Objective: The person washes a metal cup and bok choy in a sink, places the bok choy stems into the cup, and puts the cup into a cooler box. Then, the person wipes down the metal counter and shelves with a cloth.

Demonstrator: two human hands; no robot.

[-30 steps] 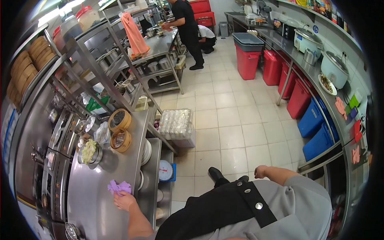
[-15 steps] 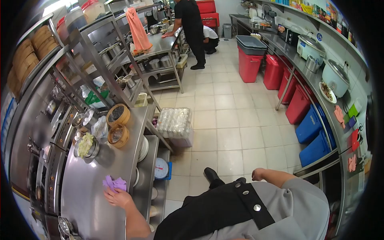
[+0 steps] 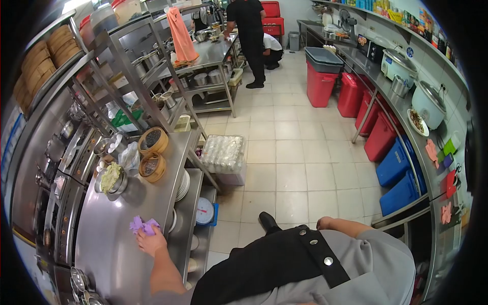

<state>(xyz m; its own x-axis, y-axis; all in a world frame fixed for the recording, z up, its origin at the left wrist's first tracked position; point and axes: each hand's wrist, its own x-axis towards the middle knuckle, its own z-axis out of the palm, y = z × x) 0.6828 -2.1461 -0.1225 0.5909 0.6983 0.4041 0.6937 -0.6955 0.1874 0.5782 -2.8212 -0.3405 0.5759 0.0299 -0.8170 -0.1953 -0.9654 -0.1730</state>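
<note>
My left hand presses a crumpled purple cloth onto the steel counter, near its right edge. The fingers curl over the cloth. Beyond it on the counter stands a metal bowl with pale green leaves, beside two round bamboo steamers with dark contents. My right hand hangs by my body at the right, partly cut off by my clothing, its fingers curled; whether it holds anything is hidden.
Stacked plates and a blue scale sit on shelves below the counter. Egg trays stand on a box. Red bins and blue bins line the right side. Two people are at the back, one crouching.
The purple cloth and my left hand have shifted slightly on the counter. The standing person at the back has moved their arm from the table's edge. The camera view has shifted slightly.
</note>
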